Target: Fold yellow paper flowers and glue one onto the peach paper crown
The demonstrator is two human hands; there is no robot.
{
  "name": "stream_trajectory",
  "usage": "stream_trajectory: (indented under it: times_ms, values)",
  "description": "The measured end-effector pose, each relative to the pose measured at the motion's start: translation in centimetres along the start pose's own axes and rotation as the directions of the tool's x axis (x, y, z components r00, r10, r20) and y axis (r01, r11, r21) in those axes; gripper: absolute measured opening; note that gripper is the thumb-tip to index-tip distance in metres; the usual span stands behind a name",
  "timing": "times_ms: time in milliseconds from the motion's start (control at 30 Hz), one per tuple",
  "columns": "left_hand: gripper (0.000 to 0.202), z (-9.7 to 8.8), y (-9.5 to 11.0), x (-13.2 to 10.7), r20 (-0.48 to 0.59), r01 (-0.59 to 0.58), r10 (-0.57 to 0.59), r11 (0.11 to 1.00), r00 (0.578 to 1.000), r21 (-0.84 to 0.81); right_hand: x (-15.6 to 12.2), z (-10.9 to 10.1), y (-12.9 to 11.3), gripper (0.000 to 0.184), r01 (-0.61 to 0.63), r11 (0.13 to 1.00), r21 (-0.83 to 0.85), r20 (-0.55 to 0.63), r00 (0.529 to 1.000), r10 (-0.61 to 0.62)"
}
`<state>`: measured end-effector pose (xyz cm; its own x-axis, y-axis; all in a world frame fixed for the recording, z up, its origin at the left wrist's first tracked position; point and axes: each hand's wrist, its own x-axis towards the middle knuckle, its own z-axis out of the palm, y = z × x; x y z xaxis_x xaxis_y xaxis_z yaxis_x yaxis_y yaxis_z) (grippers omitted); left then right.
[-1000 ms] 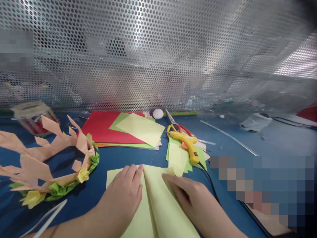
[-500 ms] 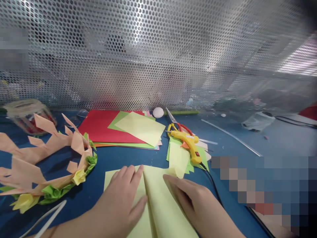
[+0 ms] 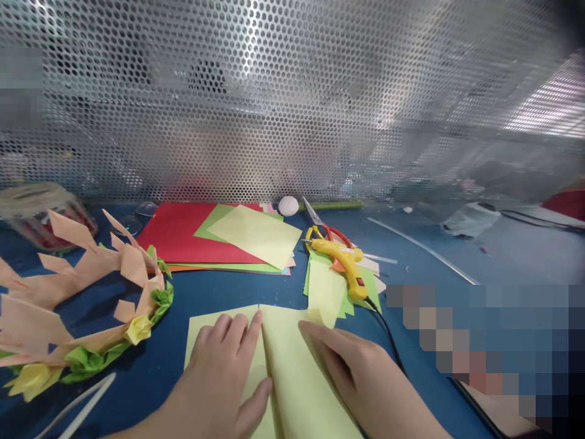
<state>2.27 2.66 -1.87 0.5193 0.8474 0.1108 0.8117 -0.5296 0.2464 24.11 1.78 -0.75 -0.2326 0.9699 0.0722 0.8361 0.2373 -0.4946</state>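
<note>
A pale yellow sheet of paper point(image 3: 292, 360) lies before me with a lengthwise crease, its right part lifted and curving over. My left hand point(image 3: 226, 369) rests flat on the left part, fingers spread, the index fingertip at the top of the crease. At the right side, my right hand point(image 3: 365, 369) pinches the paper's folded-over edge between thumb and fingers; the thumb is mostly hidden. Beyond that hand, a yellow hot glue gun point(image 3: 350, 262) lies on green and yellow paper pieces point(image 3: 326, 289).
A peach paper crown point(image 3: 86, 277) with leaves and yellow flowers sits at left, near a glass jar point(image 3: 43, 213). Behind are stacked coloured sheets point(image 3: 183, 235), a white ball point(image 3: 288, 206) and scissors point(image 3: 313, 212). The gun's black cable point(image 3: 388, 332) runs past my right hand. Perforated metal point(image 3: 274, 110) stands behind.
The view has shifted slightly, so things on the table appear a little further left. Both hands keep nearly the same place on the paper.
</note>
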Motion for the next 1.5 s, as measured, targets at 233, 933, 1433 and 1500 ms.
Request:
stream_trajectory:
  times_ms: [233, 933, 1433, 1500]
  values:
    - [0.055, 2.4, -1.9, -1.0, -0.186, -0.144, 0.168, 0.98, 0.968, 0.136, 0.1, 0.0, -0.1, 0.043, 0.046, 0.998, -0.038, -0.094, 0.994, -0.049]
    - [0.049, -2.0, -0.9, 1.7, 0.102, -0.016, 0.011, 0.999, 0.995, 0.041, 0.8, -0.5, 0.8, 0.042, 0.208, 0.913, -0.351, -0.118, 0.957, -0.263]
    - [0.061, 0.6, -1.9, 0.0, -0.044, -0.133, 0.134, 0.99, 0.99, 0.04, 0.6, -0.5, 0.2, 0.039, 0.195, 0.909, -0.369, -0.106, 0.963, -0.25]
    - [0.057, 1.0, -2.2, -0.1, -0.065, -0.156, 0.159, 0.986, 0.985, 0.051, 0.6, -0.5, 0.1, 0.04, 0.198, 0.907, -0.372, -0.112, 0.96, -0.256]
